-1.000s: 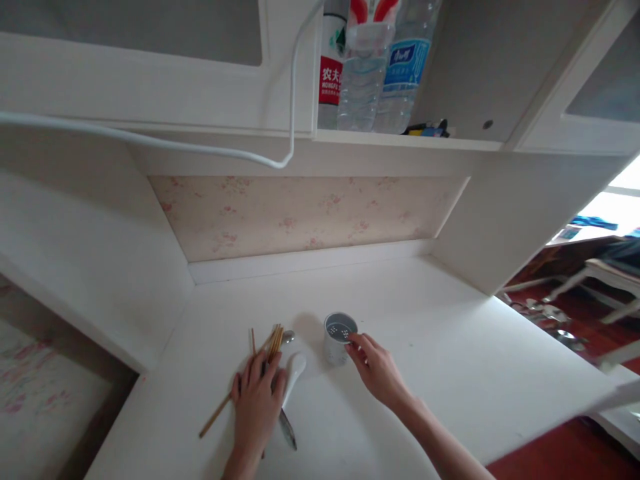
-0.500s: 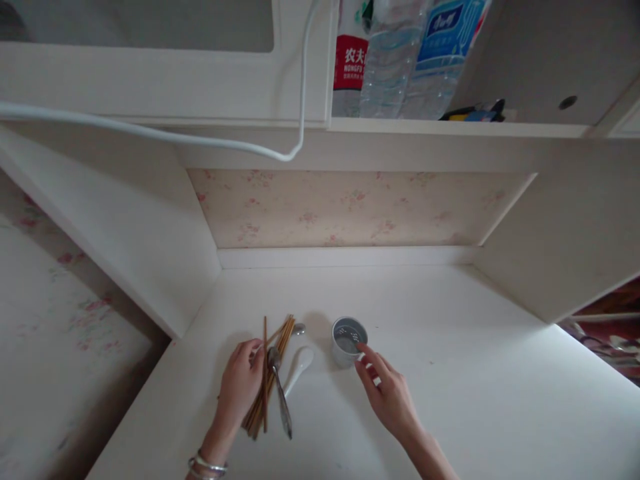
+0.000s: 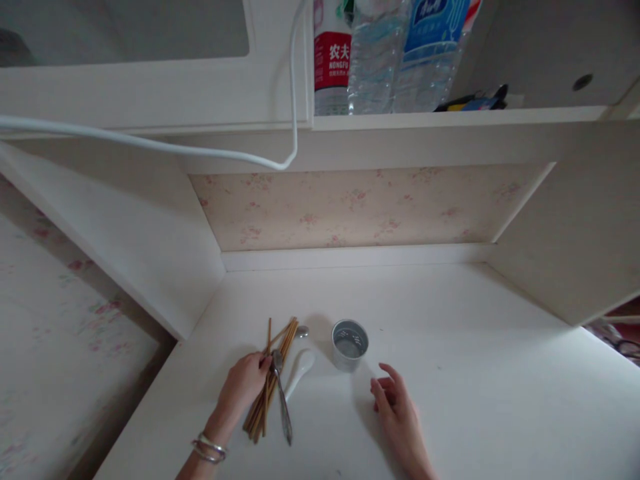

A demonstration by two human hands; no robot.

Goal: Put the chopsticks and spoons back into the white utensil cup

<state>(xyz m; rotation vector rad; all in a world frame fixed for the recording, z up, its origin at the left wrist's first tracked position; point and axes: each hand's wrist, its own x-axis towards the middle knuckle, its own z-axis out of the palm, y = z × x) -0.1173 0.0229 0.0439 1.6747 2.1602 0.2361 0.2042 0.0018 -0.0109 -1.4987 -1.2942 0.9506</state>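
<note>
My left hand [image 3: 246,381] is over the pile of wooden chopsticks [image 3: 259,412], its fingertips closed round one chopstick near the metal spoon's bowl. The metal spoon [image 3: 284,407] lies across the pile. Just right of it rests a white spoon [image 3: 302,363], and the bowl of another metal spoon [image 3: 302,331] shows beyond the chopsticks' far ends. A grey metal cup [image 3: 348,359] with small holes inside stands upright to the right. My right hand [image 3: 400,410] is apart from the cup, loosely curled with thumb and fingers apart, holding nothing.
The white desk [image 3: 450,320] is bounded by side panels and a floral wall strip [image 3: 350,207]. Overhead, a shelf [image 3: 450,119] holds plastic bottles [image 3: 375,67]. A white cable [image 3: 200,150] hangs below the cabinet door at upper left.
My right hand has drawn back from the cup's rim, toward me and to the right. My left hand has shifted slightly right, onto the chopstick beside the spoon. The view has tilted a little.
</note>
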